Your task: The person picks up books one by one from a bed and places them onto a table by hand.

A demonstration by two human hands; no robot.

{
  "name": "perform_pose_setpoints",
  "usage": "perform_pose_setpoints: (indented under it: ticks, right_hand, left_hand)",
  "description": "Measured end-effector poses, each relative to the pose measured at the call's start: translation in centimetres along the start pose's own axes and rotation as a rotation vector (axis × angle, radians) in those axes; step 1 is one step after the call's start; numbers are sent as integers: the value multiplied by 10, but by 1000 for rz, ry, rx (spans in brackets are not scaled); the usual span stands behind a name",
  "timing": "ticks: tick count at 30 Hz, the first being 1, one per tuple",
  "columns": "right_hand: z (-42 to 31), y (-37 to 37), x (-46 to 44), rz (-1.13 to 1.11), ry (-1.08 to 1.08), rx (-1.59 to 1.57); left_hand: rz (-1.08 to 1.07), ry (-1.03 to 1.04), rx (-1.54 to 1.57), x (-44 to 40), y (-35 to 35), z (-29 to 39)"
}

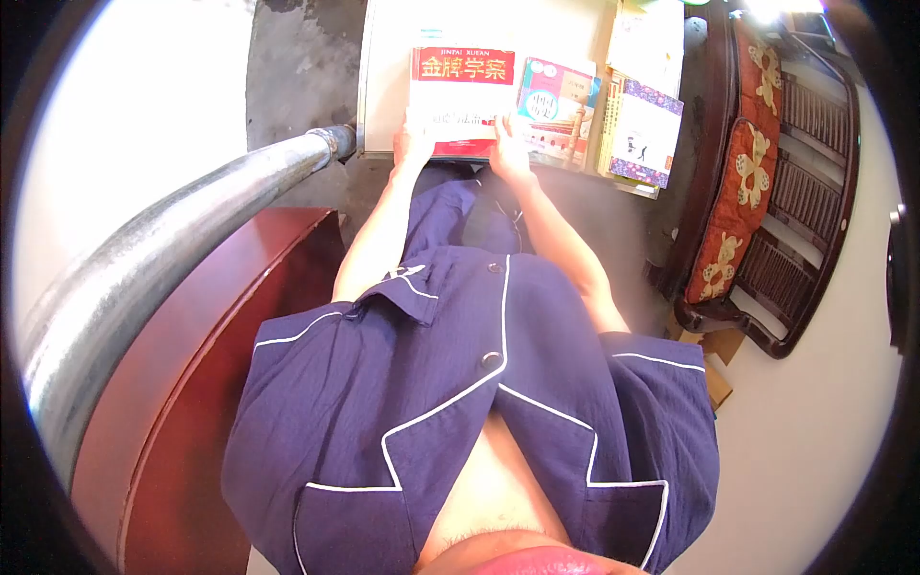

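A red and white book (462, 96) with gold characters and "JINPAI XUEAN" on its cover lies at the near edge of the white table. My left hand (413, 144) grips its lower left side. On the lower right side, my right hand (510, 144) has its fingers over the cover's edge. Whether the book is lifted off the table I cannot tell. Just right of it, close to my right hand, lies a Chinese history textbook (556, 107) with a blue circle on the cover.
Farther right, several books are piled, with a purple-bordered white book (645, 132) on top. The white table (388, 57) carries them all. A metal pipe (182, 216) and red-brown wooden furniture (206, 383) stand left. A dark wooden bench (810, 182) with bear-patterned orange cushions stands right.
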State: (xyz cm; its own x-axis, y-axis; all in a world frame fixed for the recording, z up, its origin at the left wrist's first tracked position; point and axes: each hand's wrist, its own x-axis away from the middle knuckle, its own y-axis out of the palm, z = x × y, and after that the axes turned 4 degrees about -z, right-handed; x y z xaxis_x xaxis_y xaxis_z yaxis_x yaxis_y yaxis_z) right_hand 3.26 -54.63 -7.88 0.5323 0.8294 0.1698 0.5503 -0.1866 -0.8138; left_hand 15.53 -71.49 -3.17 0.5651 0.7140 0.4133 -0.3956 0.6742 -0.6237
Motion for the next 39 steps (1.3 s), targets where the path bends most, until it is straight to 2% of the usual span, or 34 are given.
perform_pose_setpoints:
  ticks: [2,4,5,7,8,10,15,17,20,22,26,27,29,31,33,34,36,37,39]
  right_hand:
    - [-7,-7,4,34,-9,50]
    - [-43,-42,3,3,31,180]
    - [-43,-39,2,6,31,183]
    - [-39,-22,6,-138,-152,159]
    - [-33,-17,8,-132,-198,229]
    - [-26,-13,4,-137,-226,223]
    - [-30,-23,10,-141,-214,195]
    - [-28,-12,20,-36,-172,172]
    - [-38,-19,23,-4,-65,79]
    - [-39,-24,25,31,-25,17]
    - [-34,-54,52,376,116,-77]
    - [-30,-60,68,409,143,-71]
    - [-17,-65,109,459,341,-210]
    - [17,-43,163,538,420,-215]
    - [23,-55,216,506,649,-401]
    - [28,-53,242,549,684,-395]
    - [38,-45,289,536,902,-533]
    - [41,-40,313,569,926,-541]
    - [52,-30,352,590,954,-693]
  left_hand:
    - [-15,-33,12,2,2,7]
    - [476,508,-493,0,11,7]
    - [477,510,-490,2,7,20]
    - [-373,283,-339,11,-10,50]
    - [-373,285,-342,9,-1,35]
    - [-80,683,-583,0,25,-7]
    - [-106,717,-566,1,23,-5]
    - [-116,748,-551,2,24,-5]
    - [-98,661,-561,5,22,6]
    - [-115,679,-590,7,26,12]
    - [-194,779,-531,21,41,49]
    - [-254,780,-499,27,47,60]
    - [-376,841,-475,34,67,64]
    - [-348,971,-532,39,97,66]
    - [-329,1119,-549,62,118,87]
    - [-362,1136,-538,75,133,94]
    - [-391,1226,-533,103,165,104]
    - [-414,1261,-537,119,181,104]
    - [-677,1237,-566,144,213,112]
